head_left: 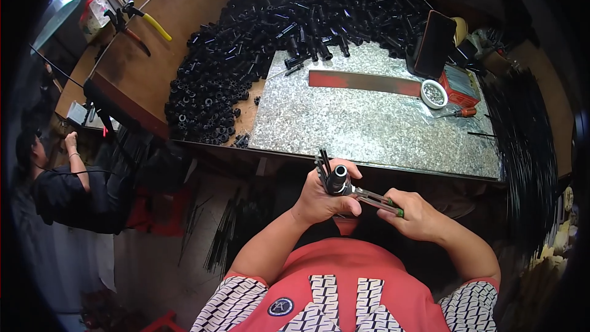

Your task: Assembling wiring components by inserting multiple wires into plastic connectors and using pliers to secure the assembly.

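Note:
In front of my body, below the table edge, my left hand (314, 201) is closed around a black tubular part (337, 179), its round open end facing up. Several thin black strips (321, 163) stick up beside the tube from the same grip. My right hand (418, 215) is wrapped round the handles of a pair of pliers (373, 199), whose grips have green ends. The jaws meet the tube near my left thumb; what they pinch is hidden.
On the table lie a speckled grey board (369, 129), a flat brown-red bar (362, 82), a screwdriver (468, 112) and a small white bowl (424, 98). Black tubular parts (295, 18) are heaped behind. Long black rods (522, 141) lie right. A person (80, 193) sits at left.

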A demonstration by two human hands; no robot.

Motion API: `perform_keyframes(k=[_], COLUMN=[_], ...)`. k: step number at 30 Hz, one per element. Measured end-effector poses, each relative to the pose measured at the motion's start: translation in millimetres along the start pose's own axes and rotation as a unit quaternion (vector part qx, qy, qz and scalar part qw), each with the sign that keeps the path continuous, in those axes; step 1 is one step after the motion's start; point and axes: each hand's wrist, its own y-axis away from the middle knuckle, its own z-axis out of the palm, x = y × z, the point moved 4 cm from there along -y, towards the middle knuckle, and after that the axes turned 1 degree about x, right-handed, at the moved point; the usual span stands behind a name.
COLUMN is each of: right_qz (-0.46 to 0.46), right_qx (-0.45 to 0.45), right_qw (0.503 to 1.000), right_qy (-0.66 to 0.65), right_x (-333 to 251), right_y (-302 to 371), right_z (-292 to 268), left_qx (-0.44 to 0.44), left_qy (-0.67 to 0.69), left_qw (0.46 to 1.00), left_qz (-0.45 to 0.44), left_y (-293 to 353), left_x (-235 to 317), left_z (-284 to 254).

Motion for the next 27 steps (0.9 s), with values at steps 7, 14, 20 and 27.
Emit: perform_keyframes(k=[7,14,20,27], right_qz=[-0.022,-0.055,0.043,0.114], right_qx=[0.077,0.237,0.391,0.339], right_qw=[0.997,0.965,0.902,0.893], right_qy=[0.019,0.094,0.179,0.274], right_x=[3,13,53,79], right_y=[-8,-4,-28,-73], right_z=[2,-31,-127,-194], left_qx=[0.028,0.059,0.052,-0.026], left_qy=[0.008,-0.016,-0.012,-0.046], left_qw=[0.999,0.998,0.999,0.998], left_qz=[-0.026,0.012,0.008,0.036], left_y=[2,7,15,20], left_x=[-1,-9,-4,25], left_z=[-3,-14,-13,8])
